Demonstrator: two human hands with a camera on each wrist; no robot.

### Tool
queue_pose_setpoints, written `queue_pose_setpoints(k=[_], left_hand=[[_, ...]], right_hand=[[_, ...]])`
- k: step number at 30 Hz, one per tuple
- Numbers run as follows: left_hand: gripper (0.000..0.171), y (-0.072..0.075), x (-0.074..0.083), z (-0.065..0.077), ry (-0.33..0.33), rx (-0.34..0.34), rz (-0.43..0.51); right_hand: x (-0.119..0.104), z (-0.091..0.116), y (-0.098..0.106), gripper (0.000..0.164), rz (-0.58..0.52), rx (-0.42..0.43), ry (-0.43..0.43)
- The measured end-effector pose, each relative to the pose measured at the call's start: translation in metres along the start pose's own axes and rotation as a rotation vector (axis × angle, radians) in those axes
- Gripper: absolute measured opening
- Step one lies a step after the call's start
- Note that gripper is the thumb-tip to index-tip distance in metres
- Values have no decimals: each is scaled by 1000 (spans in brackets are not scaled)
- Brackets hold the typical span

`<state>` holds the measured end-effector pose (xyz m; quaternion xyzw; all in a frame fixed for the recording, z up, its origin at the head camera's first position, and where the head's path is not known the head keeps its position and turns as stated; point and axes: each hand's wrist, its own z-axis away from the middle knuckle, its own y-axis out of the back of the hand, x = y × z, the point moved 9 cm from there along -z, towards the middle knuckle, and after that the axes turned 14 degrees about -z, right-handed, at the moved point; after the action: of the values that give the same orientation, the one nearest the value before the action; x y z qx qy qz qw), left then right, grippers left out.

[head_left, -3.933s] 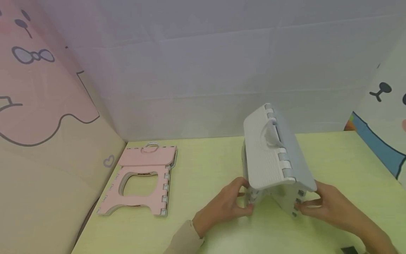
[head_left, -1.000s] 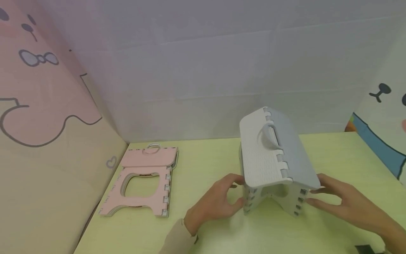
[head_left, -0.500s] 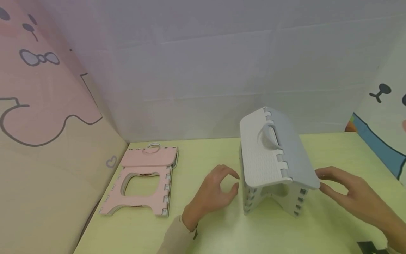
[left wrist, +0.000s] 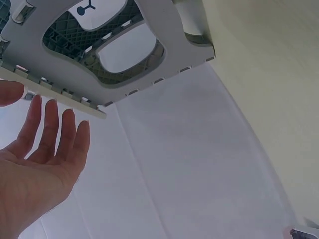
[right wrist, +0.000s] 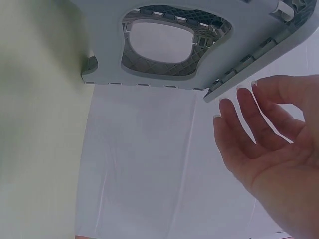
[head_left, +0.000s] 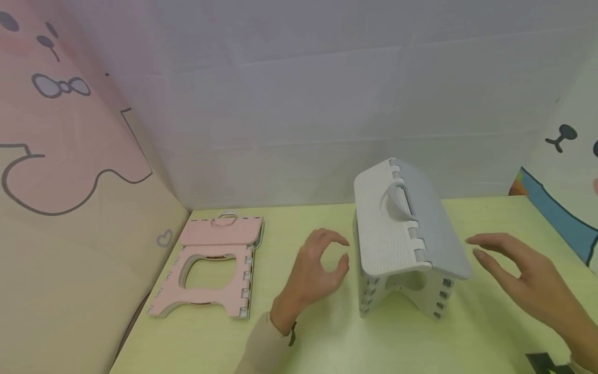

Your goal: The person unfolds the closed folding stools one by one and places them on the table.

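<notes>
A white and grey folding stool (head_left: 390, 223) stands on its legs on the table, partly unfolded, its two top halves sloping down from a raised middle hinge like a roof. My left hand (head_left: 315, 270) hovers just left of it, fingers and thumb apart in a loose C, holding nothing. On the other side my right hand (head_left: 528, 275) is held off the stool's edge, thumb and fingers parted. Both wrist views show the stool's leg panels (left wrist: 164, 30) with oval cut-outs, and relaxed fingers close to the top's edge without gripping it.
A pink folding stool (head_left: 210, 280) lies folded flat at the table's left. Pale cloth (head_left: 280, 130) hangs behind the table (head_left: 299, 343), and printed panels (head_left: 79, 182) close the sides. A small black object (head_left: 542, 362) sits at the lower right.
Both hands gripped the stool's lower legs earlier; they have let go, moved outward and risen. The stool's legs spread a little wider and its top flattened slightly, then it stayed put.
</notes>
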<state>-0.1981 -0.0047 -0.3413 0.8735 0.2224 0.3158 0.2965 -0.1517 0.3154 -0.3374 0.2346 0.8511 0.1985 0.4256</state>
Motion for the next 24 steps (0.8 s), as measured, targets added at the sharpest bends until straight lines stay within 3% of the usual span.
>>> queue_pose_setpoints(k=[9, 24], left_hand=[[22, 6, 6, -10, -16, 73, 0], [40, 2, 23, -25, -34, 28, 30]], right_hand=[[-8, -11, 3, 45, -19, 21, 2], [-28, -25, -8, 65, -94, -52, 56]])
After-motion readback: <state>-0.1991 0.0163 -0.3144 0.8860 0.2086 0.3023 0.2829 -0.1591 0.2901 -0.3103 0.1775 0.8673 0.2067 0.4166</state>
